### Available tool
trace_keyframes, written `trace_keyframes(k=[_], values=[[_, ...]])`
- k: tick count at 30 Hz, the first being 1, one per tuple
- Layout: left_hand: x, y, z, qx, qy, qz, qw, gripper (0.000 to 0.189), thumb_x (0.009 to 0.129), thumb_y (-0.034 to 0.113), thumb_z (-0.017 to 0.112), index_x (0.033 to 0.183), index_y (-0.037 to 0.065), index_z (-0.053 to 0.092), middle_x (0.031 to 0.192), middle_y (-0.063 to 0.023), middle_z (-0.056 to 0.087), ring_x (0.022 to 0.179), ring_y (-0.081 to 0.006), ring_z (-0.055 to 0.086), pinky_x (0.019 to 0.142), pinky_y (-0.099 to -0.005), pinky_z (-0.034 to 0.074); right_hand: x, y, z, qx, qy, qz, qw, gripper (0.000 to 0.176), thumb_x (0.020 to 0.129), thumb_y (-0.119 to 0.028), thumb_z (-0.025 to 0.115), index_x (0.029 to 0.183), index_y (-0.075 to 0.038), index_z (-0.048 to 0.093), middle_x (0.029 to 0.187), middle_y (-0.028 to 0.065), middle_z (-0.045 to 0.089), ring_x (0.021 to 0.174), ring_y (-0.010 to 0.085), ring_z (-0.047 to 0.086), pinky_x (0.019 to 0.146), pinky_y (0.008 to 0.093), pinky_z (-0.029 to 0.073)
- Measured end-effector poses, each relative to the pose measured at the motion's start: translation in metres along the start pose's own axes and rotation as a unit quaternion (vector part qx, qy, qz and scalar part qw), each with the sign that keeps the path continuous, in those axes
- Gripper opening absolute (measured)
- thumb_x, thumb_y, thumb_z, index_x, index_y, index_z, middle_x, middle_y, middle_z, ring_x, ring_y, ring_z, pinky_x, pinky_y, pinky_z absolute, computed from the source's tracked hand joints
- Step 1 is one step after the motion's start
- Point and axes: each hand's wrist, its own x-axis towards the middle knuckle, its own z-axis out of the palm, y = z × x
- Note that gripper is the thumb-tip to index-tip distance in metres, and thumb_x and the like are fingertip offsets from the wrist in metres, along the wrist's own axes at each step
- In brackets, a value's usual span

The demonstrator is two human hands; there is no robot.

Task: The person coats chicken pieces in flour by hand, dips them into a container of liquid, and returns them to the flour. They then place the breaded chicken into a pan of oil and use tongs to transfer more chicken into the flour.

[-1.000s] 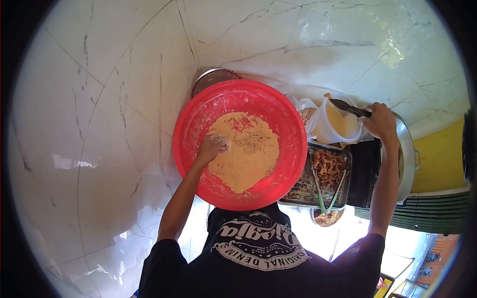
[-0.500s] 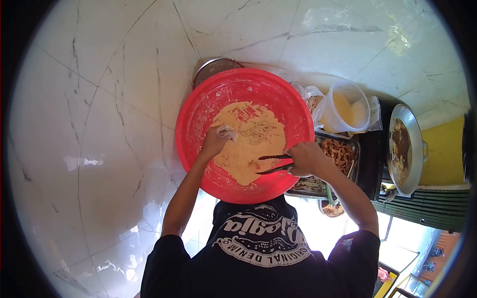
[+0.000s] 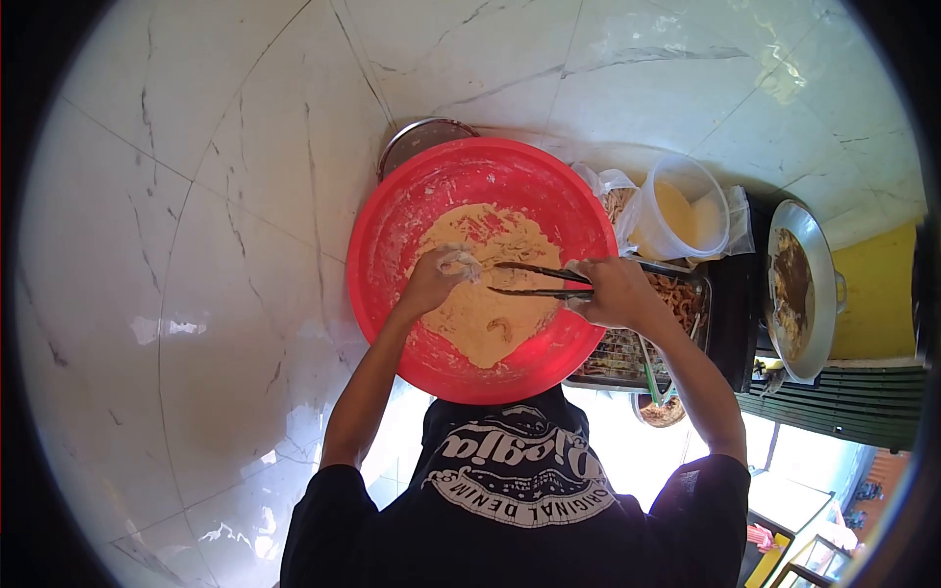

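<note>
A large red basin holds pale yellow flour. My left hand, its fingertips coated with flour, is over the left part of the flour with the fingers bent together; what they hold, if anything, is hidden. My right hand is closed on dark tongs at the basin's right side. The tongs' two arms are apart with their tips over the flour, close to my left fingers. A small coated piece lies in the flour below the tips.
Right of the basin are a metal tray of brown fried pieces, a clear tub with yellow contents and plastic bags. A large metal pan with dark oil stands farther right. A marbled tiled wall rises behind the basin.
The tongs have moved up and left, towards my left hand, which has shifted slightly right. The small coated piece now shows clear of the tongs.
</note>
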Motion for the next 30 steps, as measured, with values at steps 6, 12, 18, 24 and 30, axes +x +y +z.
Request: trace_keyframes(k=[6, 12, 18, 24, 30], values=[[0.002, 0.014, 0.006, -0.018, -0.030, 0.001, 0.999, 0.021, 0.081, 0.013, 0.066, 0.101, 0.006, 0.066, 0.113, -0.0085, 0.060, 0.111, -0.0198, 0.052, 0.094, -0.0343, 0.038, 0.000, 0.004, 0.007, 0.009, 0.010, -0.020, 1.000, 0.045, 0.068, -0.031, 0.072, 0.106, -0.008, 0.064, 0.085, 0.0132, 0.066, 0.077, 0.0320, 0.063, 0.068, 0.0413, 0.049], [0.019, -0.008, 0.013, -0.051, -0.005, -0.018, 0.999, 0.025, 0.082, 0.014, 0.064, 0.105, 0.004, 0.064, 0.108, -0.0100, 0.064, 0.103, -0.0229, 0.059, 0.090, -0.0319, 0.043, -0.010, 0.020, -0.010, 0.009, 0.041, -0.007, 0.999, 0.033, 0.069, -0.027, 0.069, 0.098, -0.011, 0.067, 0.073, 0.0130, 0.064, 0.073, 0.0314, 0.063, 0.067, 0.0429, 0.049], [0.040, -0.046, 0.024, 0.252, 0.012, -0.012, 0.968, 0.027, 0.080, 0.012, 0.062, 0.105, 0.003, 0.064, 0.101, -0.0161, 0.064, 0.094, -0.0305, 0.061, 0.082, -0.0369, 0.048, -0.029, 0.039, -0.096, -0.050, 0.088, 0.111, 0.989, 0.024, 0.068, -0.024, 0.067, 0.090, -0.015, 0.070, 0.070, 0.0123, 0.062, 0.070, 0.0322, 0.061, 0.064, 0.0438, 0.047], [0.045, -0.042, 0.051, 0.485, -0.051, 0.007, 0.873, 0.026, 0.079, 0.020, 0.064, 0.101, 0.007, 0.065, 0.093, -0.0119, 0.061, 0.093, -0.0270, 0.057, 0.081, -0.0429, 0.043, -0.039, 0.106, -0.140, -0.217, 0.185, 0.219, 0.933, 0.028, 0.066, -0.021, 0.064, 0.090, -0.008, 0.068, 0.079, 0.0152, 0.064, 0.076, 0.0331, 0.063, 0.071, 0.0426, 0.050], [0.045, -0.044, 0.069, 0.480, -0.005, 0.033, 0.877, 0.025, 0.081, 0.025, 0.062, 0.103, 0.011, 0.065, 0.097, -0.0101, 0.059, 0.099, -0.0247, 0.055, 0.089, -0.0441, 0.037, -0.016, 0.147, -0.107, -0.269, 0.063, 0.292, 0.916, 0.030, 0.066, -0.018, 0.062, 0.094, -0.008, 0.065, 0.096, 0.0155, 0.064, 0.090, 0.0310, 0.063, 0.076, 0.0412, 0.051]])
